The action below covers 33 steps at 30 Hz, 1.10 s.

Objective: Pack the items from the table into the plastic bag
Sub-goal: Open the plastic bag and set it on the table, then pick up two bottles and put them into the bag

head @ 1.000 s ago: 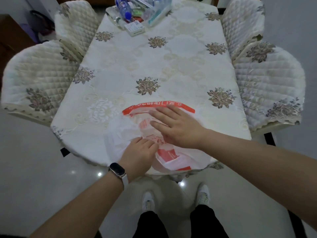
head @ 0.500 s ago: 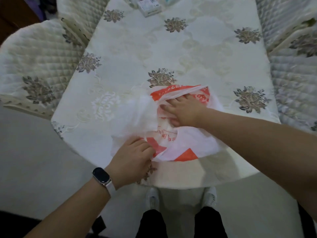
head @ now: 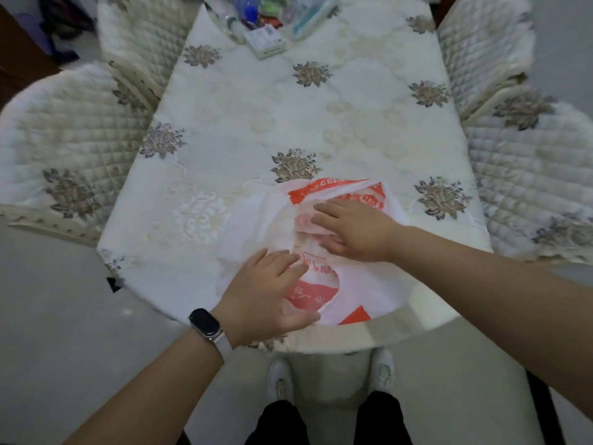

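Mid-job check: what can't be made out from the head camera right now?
Far-end items on the table: head view, cut off by the top edge and blurred; count unclear.
Mouth of the plastic bag: head view, covered by the left hand and right hand; open or not, cannot tell.
The bag's red print: head view, too blurred to read.

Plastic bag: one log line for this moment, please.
left hand: flat on plastic bag | right hand: same | items: far end, unpacked
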### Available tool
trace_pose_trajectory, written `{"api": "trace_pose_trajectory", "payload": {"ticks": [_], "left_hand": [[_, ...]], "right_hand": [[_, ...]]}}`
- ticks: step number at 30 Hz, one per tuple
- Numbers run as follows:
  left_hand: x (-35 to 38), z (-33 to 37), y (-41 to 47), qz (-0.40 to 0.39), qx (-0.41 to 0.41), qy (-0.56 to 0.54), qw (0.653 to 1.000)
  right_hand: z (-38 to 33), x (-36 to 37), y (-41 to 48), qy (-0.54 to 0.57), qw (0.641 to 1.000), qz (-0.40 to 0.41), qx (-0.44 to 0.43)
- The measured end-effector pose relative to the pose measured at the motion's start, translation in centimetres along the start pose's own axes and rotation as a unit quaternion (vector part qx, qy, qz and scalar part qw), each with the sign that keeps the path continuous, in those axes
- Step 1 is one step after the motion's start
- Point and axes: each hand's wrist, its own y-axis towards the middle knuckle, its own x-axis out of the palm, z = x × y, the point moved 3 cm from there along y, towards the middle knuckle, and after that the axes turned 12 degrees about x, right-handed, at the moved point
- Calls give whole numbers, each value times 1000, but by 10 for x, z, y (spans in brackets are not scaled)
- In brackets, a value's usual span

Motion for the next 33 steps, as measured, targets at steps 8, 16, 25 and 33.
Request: {"api": "trace_pose_trajectory", "payload": {"ticks": [8,16,25,33], "left_hand": [[-37,21,-8,10,-21,58,998],[-73,69,-19,71,-120,107,984],[-116,72,-80,120,-203,163,958],[-131,16,-154,175,-242,177,938]], "right_hand": [[-16,-46,-74,13,993,71,94],[-37,-77,-99,38,989,137,41],[-96,-105,-80,48,981,183,-33],[-172,-113,-13,41,974,201,-93]]}}
